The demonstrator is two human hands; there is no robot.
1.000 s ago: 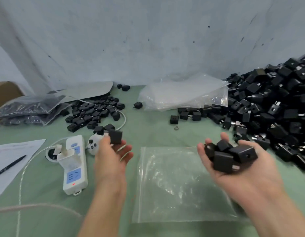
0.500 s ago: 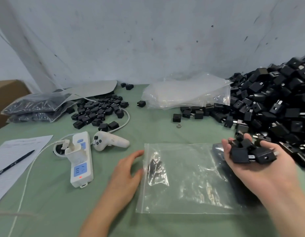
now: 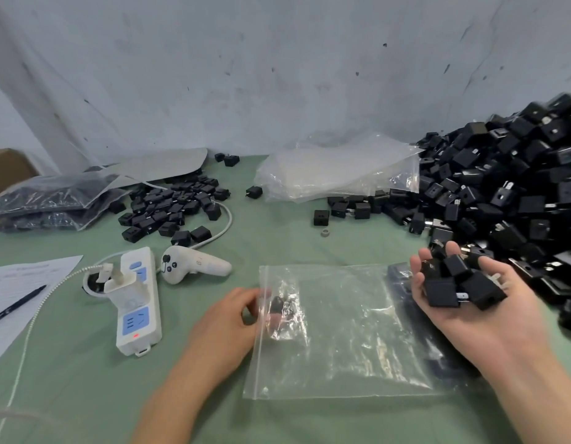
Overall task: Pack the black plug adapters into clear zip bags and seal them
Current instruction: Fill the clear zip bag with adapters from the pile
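Green cloth (image 3: 69,395) covers the table, and a pale, stained sheet (image 3: 277,75) hangs behind it as a backdrop.

My left hand (image 3: 226,325) sits at the left edge of the clear zip bag (image 3: 342,341), which lies flat in front of me. Its fingers are curled and the tips disappear behind crinkled, glaring plastic. A dark lump (image 3: 277,306) shows there, too blurred to name, and I cannot tell whether I am gripping it or only the film.

My right hand (image 3: 476,312) is palm up just beside the bag's right end, fingers curled up round a handful of black plug adapters (image 3: 450,283). They are small matte cubes, some with metal prongs. Something dark (image 3: 399,274) lies under the bag's right edge, half hidden by my wrist.

Past that hand the heap (image 3: 518,193) of loose adapters climbs out of view on the right. A slack stack of empty bags (image 3: 335,171) rests against its left side, with a small pale ring (image 3: 324,232) on the cloth nearer me.

On the left lie a smaller pile (image 3: 172,209) of adapters, filled bags (image 3: 50,200), and a cardboard box (image 3: 5,168) cut off by the edge. Nearer are a white power strip (image 3: 137,299) with a charger plugged in, a white controller (image 3: 194,264), and a paper sheet (image 3: 18,290) with a pen (image 3: 15,304) on it.
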